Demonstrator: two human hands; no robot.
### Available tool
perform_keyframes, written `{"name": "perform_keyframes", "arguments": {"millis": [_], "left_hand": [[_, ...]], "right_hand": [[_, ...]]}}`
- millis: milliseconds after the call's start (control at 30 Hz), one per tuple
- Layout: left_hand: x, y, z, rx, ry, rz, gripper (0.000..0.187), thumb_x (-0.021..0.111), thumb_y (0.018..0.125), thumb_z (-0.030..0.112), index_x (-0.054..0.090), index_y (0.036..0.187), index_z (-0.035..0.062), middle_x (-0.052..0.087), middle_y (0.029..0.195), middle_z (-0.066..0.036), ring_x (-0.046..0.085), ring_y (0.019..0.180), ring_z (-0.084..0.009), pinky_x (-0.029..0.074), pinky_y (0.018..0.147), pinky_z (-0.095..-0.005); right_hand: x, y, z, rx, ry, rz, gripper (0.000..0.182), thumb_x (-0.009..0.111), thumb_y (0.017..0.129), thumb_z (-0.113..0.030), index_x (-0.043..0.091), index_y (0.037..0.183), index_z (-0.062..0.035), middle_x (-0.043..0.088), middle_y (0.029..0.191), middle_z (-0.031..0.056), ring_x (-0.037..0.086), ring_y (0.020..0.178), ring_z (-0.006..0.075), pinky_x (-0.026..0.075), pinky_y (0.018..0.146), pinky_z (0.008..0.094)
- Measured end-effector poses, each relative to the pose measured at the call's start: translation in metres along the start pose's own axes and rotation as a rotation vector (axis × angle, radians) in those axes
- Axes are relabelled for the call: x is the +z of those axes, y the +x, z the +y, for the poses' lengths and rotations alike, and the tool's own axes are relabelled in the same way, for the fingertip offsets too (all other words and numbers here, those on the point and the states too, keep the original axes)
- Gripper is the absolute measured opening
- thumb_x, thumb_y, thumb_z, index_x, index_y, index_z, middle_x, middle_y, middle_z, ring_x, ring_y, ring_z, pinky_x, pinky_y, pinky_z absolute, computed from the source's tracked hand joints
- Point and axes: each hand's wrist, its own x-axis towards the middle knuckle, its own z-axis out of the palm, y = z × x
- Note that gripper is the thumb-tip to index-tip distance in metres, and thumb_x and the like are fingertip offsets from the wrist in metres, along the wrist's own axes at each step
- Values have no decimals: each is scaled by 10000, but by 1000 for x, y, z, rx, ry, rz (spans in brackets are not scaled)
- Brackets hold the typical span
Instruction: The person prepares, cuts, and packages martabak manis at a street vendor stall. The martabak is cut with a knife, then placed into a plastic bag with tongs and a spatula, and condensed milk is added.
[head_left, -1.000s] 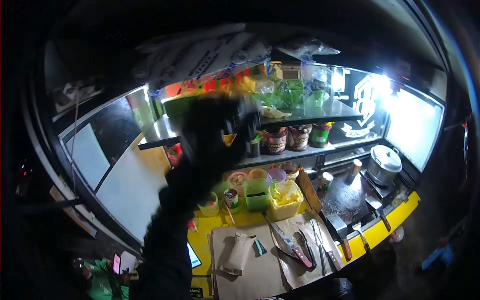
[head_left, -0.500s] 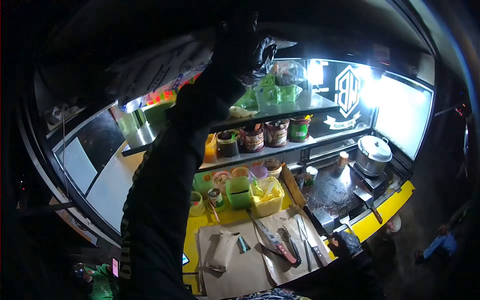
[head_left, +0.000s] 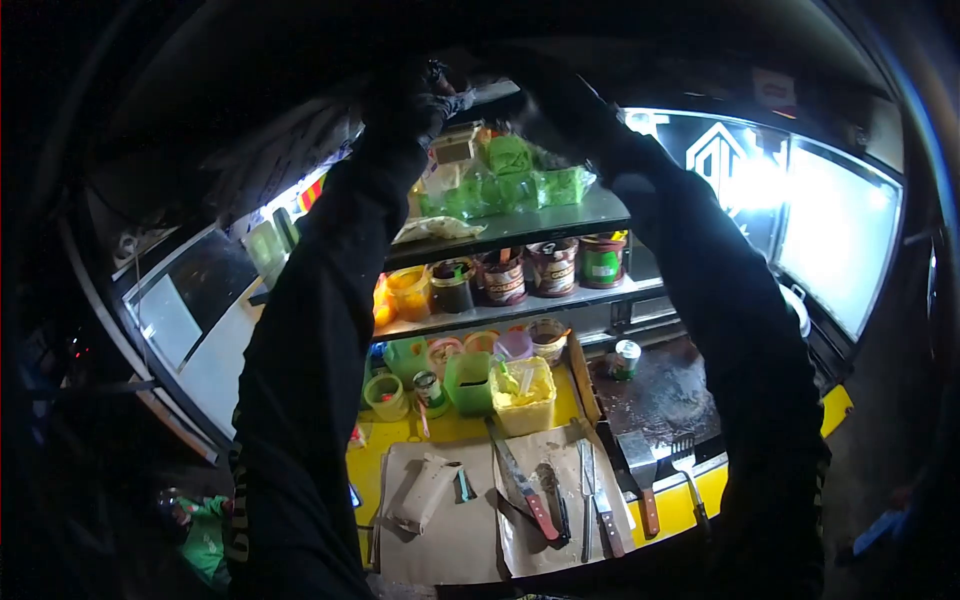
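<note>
Both of my arms reach up in dark sleeves past the upper shelf (head_left: 560, 221). At the top, left of centre, my left hand (head_left: 432, 88) is raised beside some shiny clear plastic; darkness hides its fingers. My right hand (head_left: 515, 85) is also up high, dark and blurred, so its grip cannot be made out. Green packages (head_left: 510, 185) in clear plastic lie on the shelf below the hands. Under them stands a row of jam-like tubs (head_left: 503, 278). On brown paper (head_left: 455, 540) rest a wrapped paper packet (head_left: 425, 493), a red-handled knife (head_left: 523, 482) and other utensils.
A yellow spread tub (head_left: 523, 398) and a green container (head_left: 469, 384) stand on the yellow counter (head_left: 370, 470). To the right are a dark griddle (head_left: 660, 395), a can (head_left: 625, 360), a scraper (head_left: 640, 470) and a slotted spatula (head_left: 688, 470). A person in green (head_left: 207, 540) is at lower left.
My right hand has left the counter's right side and risen to the top, near my left hand. My left arm has shifted left. The scraper and spatula appear farther left in view.
</note>
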Motion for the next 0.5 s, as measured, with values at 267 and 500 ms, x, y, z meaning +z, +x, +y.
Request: {"name": "perform_keyframes", "arguments": {"millis": [267, 500], "left_hand": [[-100, -53, 24, -169, 79, 0, 218, 732, 790, 141, 607, 959, 80, 627, 876, -85, 608, 758, -214, 526, 724, -362], [-151, -52, 58, -240, 9, 15, 193, 750, 762, 126, 608, 883, 78, 618, 806, -73, 607, 718, -201, 512, 672, -352]], "right_hand": [[26, 56, -41, 303, 387, -277, 473, 728, 816, -356, 636, 1191, -83, 653, 1170, 118, 593, 1128, 255, 468, 982, 350], [42, 69, -35, 390, 262, -121, 474, 720, 773, -432, 678, 1107, -98, 687, 1052, 129, 637, 1008, 281, 489, 884, 397]]}}
